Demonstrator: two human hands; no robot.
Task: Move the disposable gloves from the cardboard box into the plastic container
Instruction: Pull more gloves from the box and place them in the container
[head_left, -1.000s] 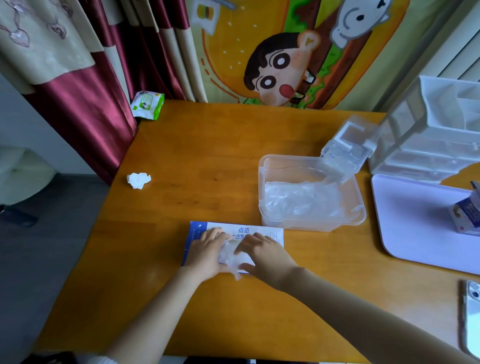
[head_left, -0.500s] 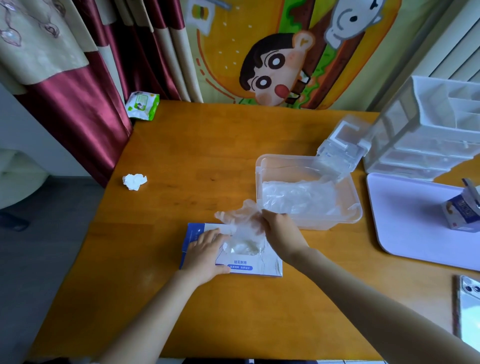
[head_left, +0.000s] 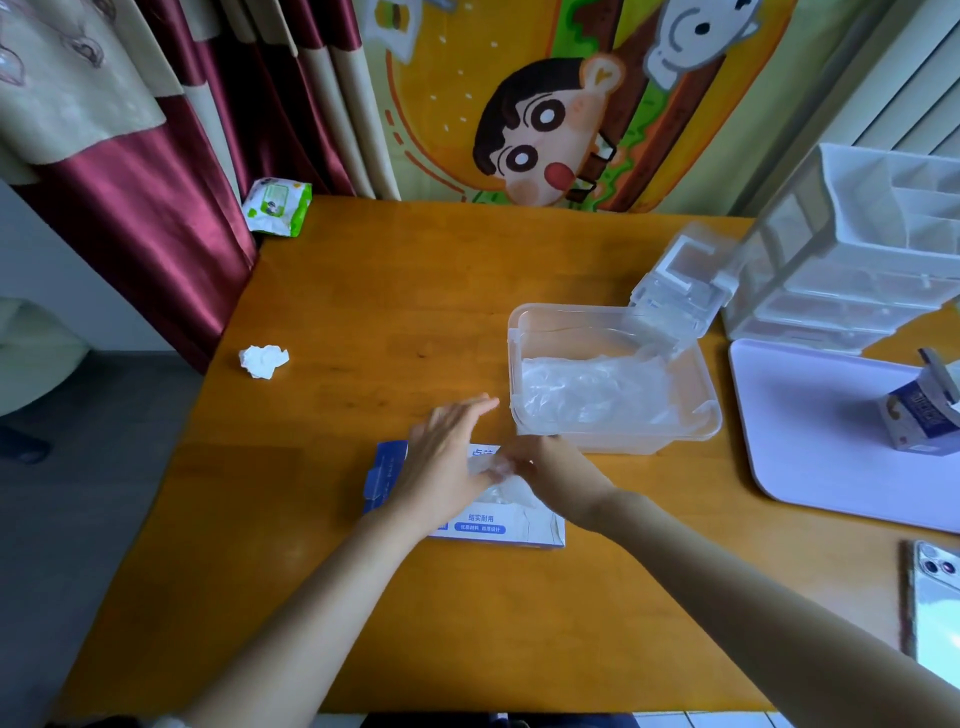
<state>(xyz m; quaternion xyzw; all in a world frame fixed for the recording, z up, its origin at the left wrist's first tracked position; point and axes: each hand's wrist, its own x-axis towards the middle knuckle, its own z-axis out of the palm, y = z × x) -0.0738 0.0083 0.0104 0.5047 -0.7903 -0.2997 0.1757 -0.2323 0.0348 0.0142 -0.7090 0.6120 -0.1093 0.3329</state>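
Note:
The blue and white cardboard box (head_left: 493, 526) lies flat on the wooden table near its front. My left hand (head_left: 447, 460) rests on the box's left part with its fingers straight, pointing toward the container. My right hand (head_left: 553, 475) is at the box's opening and pinches a clear disposable glove (head_left: 506, 486) that bulges out of it. Just behind and to the right stands the clear plastic container (head_left: 519, 332), lid off, with a pile of clear gloves (head_left: 592, 389) on its bottom.
The container's lid (head_left: 675, 291) leans behind it against a clear drawer organiser (head_left: 857, 249). A white board (head_left: 831, 441) with a small carton (head_left: 919, 418) lies at right, a phone (head_left: 935, 608) at front right. A crumpled tissue (head_left: 264, 361) and a wipes pack (head_left: 275, 205) sit at left.
My right hand, which held a glove up by the container half a second ago, is back down at the box's opening on another glove. My left hand's fingers have stretched out over the box.

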